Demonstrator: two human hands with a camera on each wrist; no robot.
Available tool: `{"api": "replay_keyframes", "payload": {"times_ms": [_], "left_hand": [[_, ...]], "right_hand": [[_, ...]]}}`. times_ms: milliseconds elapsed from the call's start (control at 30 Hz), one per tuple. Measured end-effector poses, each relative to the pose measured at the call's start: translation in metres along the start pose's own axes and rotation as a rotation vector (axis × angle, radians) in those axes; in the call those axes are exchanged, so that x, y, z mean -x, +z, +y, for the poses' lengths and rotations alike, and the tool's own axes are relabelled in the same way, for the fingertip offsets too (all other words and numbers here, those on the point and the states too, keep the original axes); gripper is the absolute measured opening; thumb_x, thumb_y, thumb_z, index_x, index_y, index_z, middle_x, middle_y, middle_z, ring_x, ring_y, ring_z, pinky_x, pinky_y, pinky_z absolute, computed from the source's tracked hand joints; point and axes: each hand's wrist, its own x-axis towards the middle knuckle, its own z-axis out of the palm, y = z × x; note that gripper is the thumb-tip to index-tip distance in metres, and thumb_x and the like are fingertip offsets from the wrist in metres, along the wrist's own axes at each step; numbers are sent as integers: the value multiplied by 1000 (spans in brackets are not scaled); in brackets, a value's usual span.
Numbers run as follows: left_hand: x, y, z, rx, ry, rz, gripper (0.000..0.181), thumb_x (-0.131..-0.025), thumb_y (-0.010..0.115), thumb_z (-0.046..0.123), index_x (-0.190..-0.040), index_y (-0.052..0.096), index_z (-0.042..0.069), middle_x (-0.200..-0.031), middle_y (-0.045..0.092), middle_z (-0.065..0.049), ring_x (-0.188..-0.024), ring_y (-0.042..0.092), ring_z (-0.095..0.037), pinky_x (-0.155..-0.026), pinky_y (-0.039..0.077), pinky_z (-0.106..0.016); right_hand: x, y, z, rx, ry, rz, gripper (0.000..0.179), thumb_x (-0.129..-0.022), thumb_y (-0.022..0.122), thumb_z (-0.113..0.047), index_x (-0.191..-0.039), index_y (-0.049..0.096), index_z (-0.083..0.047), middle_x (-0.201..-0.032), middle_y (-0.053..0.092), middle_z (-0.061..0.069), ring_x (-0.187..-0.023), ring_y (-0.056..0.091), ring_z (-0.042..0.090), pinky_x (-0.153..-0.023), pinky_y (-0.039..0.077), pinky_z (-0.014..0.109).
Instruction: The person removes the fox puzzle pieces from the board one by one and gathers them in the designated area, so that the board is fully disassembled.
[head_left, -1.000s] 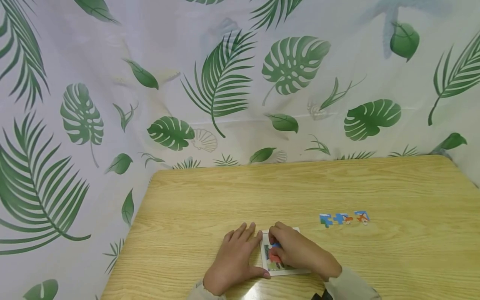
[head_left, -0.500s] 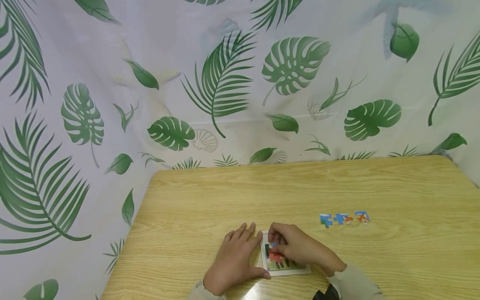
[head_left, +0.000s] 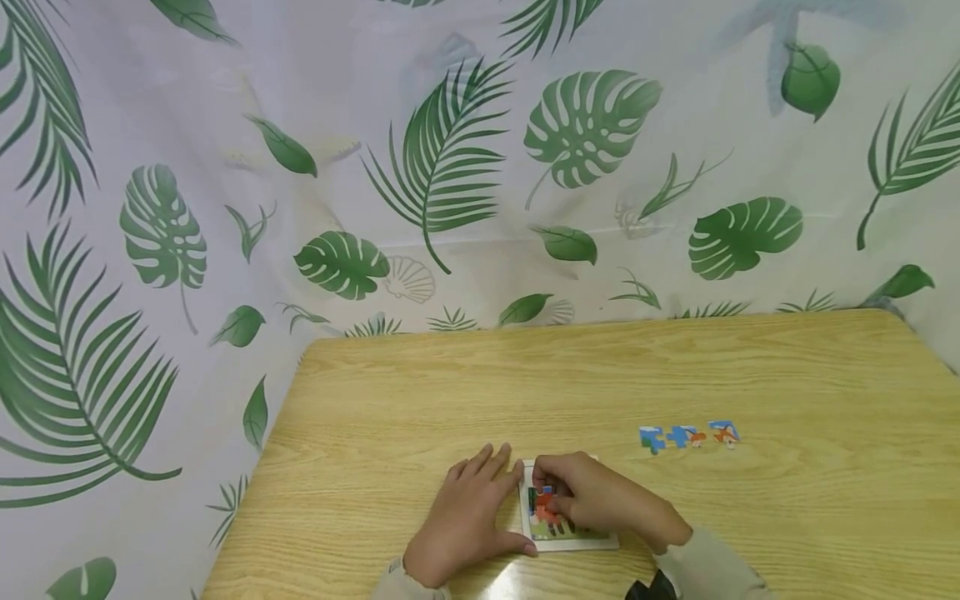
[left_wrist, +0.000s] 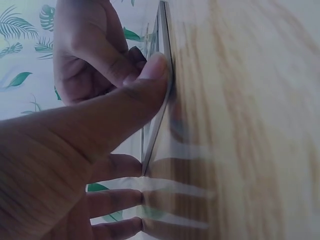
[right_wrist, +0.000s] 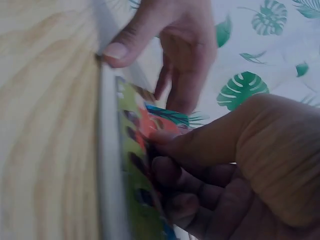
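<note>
A small jigsaw puzzle in a white frame (head_left: 573, 547) lies flat near the table's front. My left hand (head_left: 467, 515) rests along its left side, fingers spread, with the thumb at the near left corner. Over the puzzle, my right hand (head_left: 596, 493) pinches a puzzle piece (right_wrist: 167, 118) between thumb and fingers; orange and blue show on it in the right wrist view. That piece sits at the upper left of the picture, tilted a little. Fitted pieces in green and orange (head_left: 546, 523) show below the fingers. The right hand hides the upper right of the frame.
Behind and right of the frame, three loose puzzle pieces lie in a row: a blue and green one (head_left: 651, 438), a blue and orange one (head_left: 683, 436), another orange and blue one (head_left: 724, 433). A leaf-print curtain (head_left: 465, 292) borders the wooden table (head_left: 420, 392).
The right fingers have shifted slightly over the upper left of the puzzle, and the piece there now lies lower and flatter. The left hand and the loose pieces have stayed in place.
</note>
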Motion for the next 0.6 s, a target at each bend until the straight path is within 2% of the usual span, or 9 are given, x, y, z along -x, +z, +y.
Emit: {"api": "replay_keyframes", "payload": {"times_ms": [167, 267, 433, 600], "left_hand": [[0, -1, 0, -17, 12, 6, 99, -74, 79, 69, -152, 54, 13, -163, 39, -14, -149, 37, -37, -112, 40, -58], [-1, -1, 0, -11, 6, 7, 95, -78, 76, 70, -151, 55, 13, -163, 39, -13, -149, 36, -36, -112, 39, -58], [-2, 1, 5, -27, -8, 45, 87, -85, 66, 73, -148, 59, 13, -159, 45, -15, -146, 41, -37, -110, 42, -58], [-4, 2, 7, -54, -29, 55, 86, -82, 73, 70, -146, 60, 13, -157, 47, -15, -144, 44, -36, -108, 43, -57]], "right_hand": [[0, 2, 0, 62, -23, 22, 19, -90, 74, 3, -96, 63, -11, -83, 56, -8, -69, 48, 3, -60, 46, 24], [0, 1, 2, 25, -8, 32, 16, -91, 75, 0, -95, 64, -11, -80, 57, -8, -67, 48, 3, -59, 45, 23], [0, -1, 5, -27, -7, 31, 11, -94, 72, -1, -94, 65, -9, -77, 58, -8, -65, 50, 2, -58, 44, 22], [3, -6, 3, -65, -11, 69, 8, -97, 67, 0, -97, 68, -8, -81, 62, -5, -69, 53, 4, -62, 47, 23]]}}
